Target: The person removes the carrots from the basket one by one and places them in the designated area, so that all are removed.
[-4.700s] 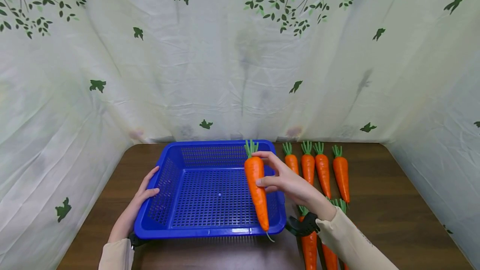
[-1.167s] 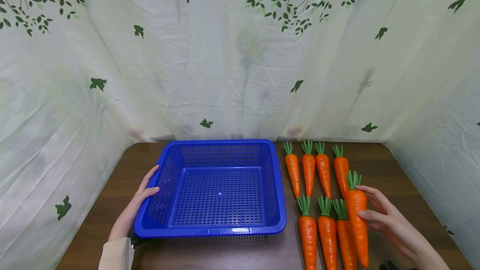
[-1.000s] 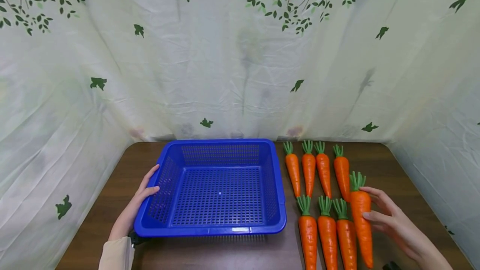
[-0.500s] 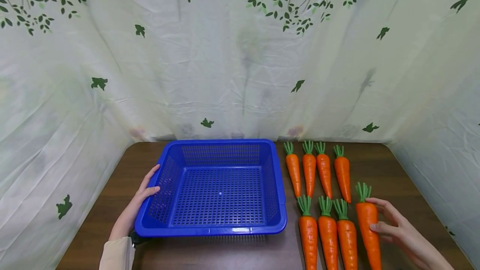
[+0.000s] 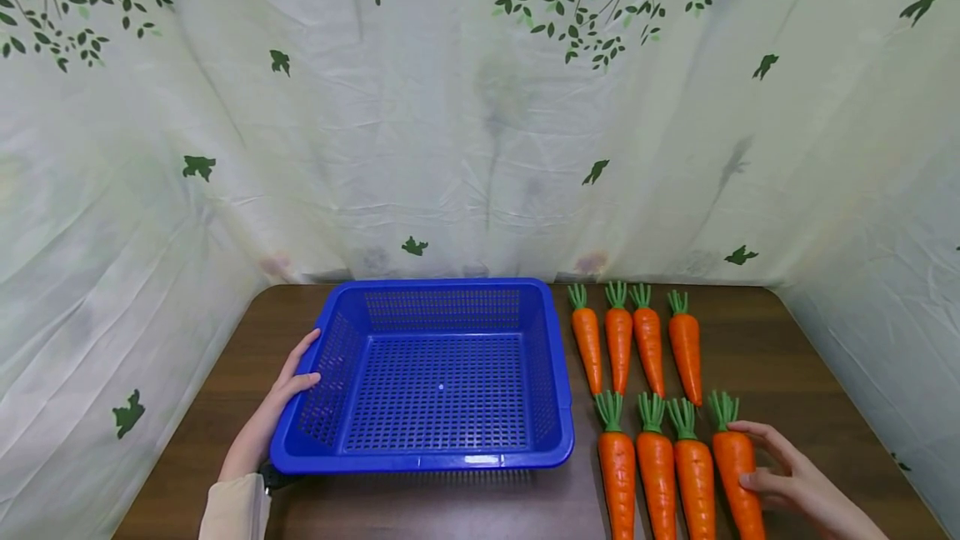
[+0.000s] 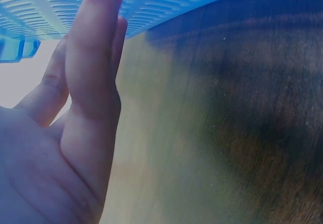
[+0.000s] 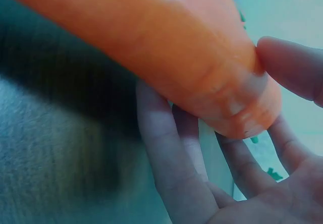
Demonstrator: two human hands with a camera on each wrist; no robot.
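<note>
At the right end of the near row, my right hand (image 5: 791, 477) holds an orange carrot (image 5: 733, 465) with a stubby green top. Its thumb rests on one side of the carrot, and in the right wrist view the fingers (image 7: 171, 148) reach around the other. A blue perforated plastic basket (image 5: 420, 462) stands at centre left with nothing in it. My left hand (image 5: 279, 398) grips the basket's left rim, thumb over the edge. The left wrist view shows fingers (image 6: 93, 57) against its outer wall.
Several similar carrots lie in two rows right of the basket, a far row with one carrot (image 5: 685, 357) set apart and a near row starting with another carrot (image 5: 617, 482). The brown wooden table (image 5: 795, 365) ends at a leaf-patterned curtain (image 5: 487, 148).
My right hand has carried the carrot from above the basket to the right, past the other carrots, and lowered it beside the near row. My left hand stays on the basket.
</note>
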